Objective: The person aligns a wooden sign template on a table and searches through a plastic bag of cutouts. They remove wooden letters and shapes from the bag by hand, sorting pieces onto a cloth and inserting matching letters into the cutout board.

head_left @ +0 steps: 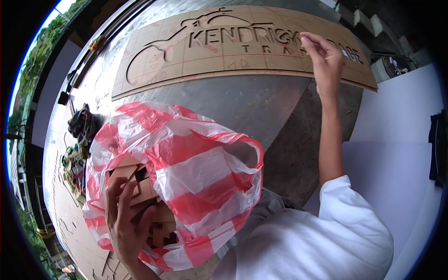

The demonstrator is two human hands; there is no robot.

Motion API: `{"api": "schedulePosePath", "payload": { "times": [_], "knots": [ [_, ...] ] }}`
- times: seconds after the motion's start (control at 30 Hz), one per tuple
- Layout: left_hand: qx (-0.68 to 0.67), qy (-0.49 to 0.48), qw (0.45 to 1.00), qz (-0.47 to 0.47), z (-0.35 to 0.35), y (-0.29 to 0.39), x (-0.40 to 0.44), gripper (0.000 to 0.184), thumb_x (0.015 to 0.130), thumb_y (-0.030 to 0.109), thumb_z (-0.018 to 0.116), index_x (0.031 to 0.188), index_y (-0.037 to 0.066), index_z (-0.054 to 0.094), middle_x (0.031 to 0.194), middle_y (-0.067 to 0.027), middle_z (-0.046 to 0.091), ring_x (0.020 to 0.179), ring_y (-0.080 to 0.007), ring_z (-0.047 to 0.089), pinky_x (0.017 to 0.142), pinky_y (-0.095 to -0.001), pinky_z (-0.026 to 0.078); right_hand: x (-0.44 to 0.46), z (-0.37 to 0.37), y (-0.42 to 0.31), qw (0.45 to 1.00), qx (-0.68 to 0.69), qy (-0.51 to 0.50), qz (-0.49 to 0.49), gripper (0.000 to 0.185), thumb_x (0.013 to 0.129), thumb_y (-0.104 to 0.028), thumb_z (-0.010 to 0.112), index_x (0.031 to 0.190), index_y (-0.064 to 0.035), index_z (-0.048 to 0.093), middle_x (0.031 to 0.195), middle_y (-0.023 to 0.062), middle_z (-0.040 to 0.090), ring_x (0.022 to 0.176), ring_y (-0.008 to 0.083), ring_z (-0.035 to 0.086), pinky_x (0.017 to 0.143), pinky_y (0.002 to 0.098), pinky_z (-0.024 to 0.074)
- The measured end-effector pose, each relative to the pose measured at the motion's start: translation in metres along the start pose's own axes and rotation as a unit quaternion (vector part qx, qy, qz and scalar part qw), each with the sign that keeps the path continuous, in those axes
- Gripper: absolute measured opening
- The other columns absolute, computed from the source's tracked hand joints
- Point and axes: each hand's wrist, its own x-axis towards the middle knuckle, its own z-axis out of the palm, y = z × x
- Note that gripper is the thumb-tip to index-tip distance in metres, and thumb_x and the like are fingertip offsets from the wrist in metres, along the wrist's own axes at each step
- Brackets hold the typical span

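Observation:
A red-and-white striped plastic bag [200, 186] sits in front of me, its mouth open toward the left. Brown cut board pieces [161, 212] fill the opening. My left hand [123, 228] is at that mouth, fingers curved and apart over the pieces. My right hand [329, 63] is raised to the far right, its thumb and fingertips drawn together; anything between them is too small to see. Behind it lies a brown board [177, 63] with cut-out lettering reading "KENDRICK" and a motorcycle-like outline. Part of the lettering is hidden by the hand.
A bundle of dark and patterned cloth [79, 135] lies left of the bag. Another cut board [70, 224] is at the lower left. Pale sheets [392, 168] stand at the right. Grey floor [242, 98] shows between bag and lettered board.

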Motion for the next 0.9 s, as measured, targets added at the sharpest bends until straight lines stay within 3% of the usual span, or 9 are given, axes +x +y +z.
{"api": "schedulePosePath", "payload": {
  "times": [0.13, 0.2, 0.3, 0.4, 0.47, 0.53, 0.6, 0.8, 0.9],
  "knots": [
    [0.062, -0.050, 0.996, -0.037, -0.026, -0.009, -0.002, 0.069, 0.068, 0.017, 0.078, 0.128, 0.001, 0.048, 0.124, -0.0183, 0.051, 0.110, -0.0358, 0.054, 0.090, -0.0418, 0.046, -0.053, 0.030, -0.101, 0.972, 0.104, -0.197, -0.072, 0.014, 0.087, -0.002, 0.061, 0.097, 0.0032, 0.068, 0.091, 0.0088, 0.068, 0.082, 0.0130, 0.064, 0.075, 0.0249, 0.0502],
    [0.101, -0.054, 0.993, -0.038, -0.033, -0.015, -0.008, 0.073, 0.069, 0.019, 0.078, 0.131, 0.001, 0.044, 0.126, -0.0179, 0.051, 0.111, -0.0365, 0.053, 0.092, -0.0418, 0.045, -0.073, 0.053, -0.141, 0.899, 0.102, -0.379, -0.195, 0.015, 0.086, -0.001, 0.058, 0.097, 0.0027, 0.068, 0.097, 0.0121, 0.066, 0.083, 0.0186, 0.064, 0.072, 0.0294, 0.0497],
    [0.074, -0.078, 0.993, -0.058, -0.038, -0.023, -0.017, 0.073, 0.071, 0.021, 0.077, 0.133, 0.001, 0.043, 0.131, -0.0171, 0.048, 0.117, -0.0362, 0.050, 0.096, -0.0426, 0.043, -0.108, 0.102, -0.161, 0.823, 0.173, -0.473, -0.263, 0.016, 0.085, -0.009, 0.062, 0.095, 0.0010, 0.068, 0.093, 0.0151, 0.065, 0.081, 0.0251, 0.065, 0.071, 0.0326, 0.0518],
    [0.067, -0.085, 0.992, -0.059, -0.042, -0.024, -0.022, 0.072, 0.072, 0.021, 0.076, 0.134, 0.004, 0.044, 0.135, -0.0166, 0.045, 0.122, -0.0357, 0.048, 0.099, -0.0423, 0.042, -0.118, 0.131, -0.177, 0.800, 0.146, -0.459, -0.357, 0.021, 0.085, -0.018, 0.064, 0.098, -0.0019, 0.068, 0.087, 0.0140, 0.064, 0.078, 0.0282, 0.065, 0.068, 0.0343, 0.0521],
    [0.051, -0.070, 0.996, -0.038, -0.041, -0.035, -0.025, 0.069, 0.074, 0.020, 0.075, 0.134, 0.005, 0.044, 0.137, -0.0169, 0.045, 0.122, -0.0358, 0.047, 0.100, -0.0416, 0.042, -0.112, 0.135, -0.196, 0.773, -0.061, -0.553, -0.306, 0.022, 0.086, -0.023, 0.064, 0.087, -0.0009, 0.065, 0.076, 0.0128, 0.065, 0.069, 0.0288, 0.066, 0.065, 0.0352, 0.0522],
    [0.024, -0.062, 0.996, -0.068, -0.041, -0.040, -0.023, 0.069, 0.076, 0.023, 0.074, 0.135, 0.005, 0.044, 0.139, -0.0171, 0.043, 0.126, -0.0358, 0.044, 0.102, -0.0414, 0.040, -0.112, 0.139, -0.201, 0.774, -0.120, -0.526, -0.330, 0.029, 0.087, -0.030, 0.063, 0.086, -0.0013, 0.064, 0.077, 0.0115, 0.066, 0.068, 0.0278, 0.066, 0.064, 0.0348, 0.0518],
    [0.026, -0.074, 0.997, -0.018, -0.038, -0.045, -0.019, 0.071, 0.075, 0.027, 0.074, 0.136, 0.006, 0.043, 0.141, -0.0175, 0.041, 0.129, -0.0359, 0.041, 0.105, -0.0425, 0.037, -0.106, 0.137, -0.214, 0.696, -0.341, -0.565, -0.285, 0.046, 0.082, -0.038, 0.066, 0.113, -0.0041, 0.061, 0.082, 0.0112, 0.065, 0.076, 0.0275, 0.065, 0.066, 0.0379, 0.0508],
    [0.075, -0.096, 0.993, -0.004, -0.025, -0.050, -0.004, 0.088, 0.072, 0.041, 0.076, 0.143, 0.010, 0.034, 0.149, -0.0155, 0.031, 0.137, -0.0329, 0.030, 0.111, -0.0430, 0.028, -0.112, 0.136, -0.244, 0.676, -0.403, -0.543, -0.293, 0.062, 0.080, -0.045, 0.066, 0.123, -0.0023, 0.053, 0.101, 0.0172, 0.062, 0.091, 0.0290, 0.064, 0.079, 0.0387, 0.0503],
    [-0.039, -0.085, 0.996, 0.004, -0.025, -0.056, 0.009, 0.079, 0.075, 0.042, 0.073, 0.137, 0.005, 0.041, 0.136, -0.0194, 0.046, 0.124, -0.0340, 0.047, 0.102, -0.0405, 0.039, -0.105, 0.158, -0.235, 0.664, -0.300, -0.608, -0.316, 0.060, 0.084, -0.043, 0.063, 0.126, -0.0010, 0.051, 0.108, 0.0188, 0.060, 0.100, 0.0307, 0.061, 0.086, 0.0391, 0.0479]
  ]
}}
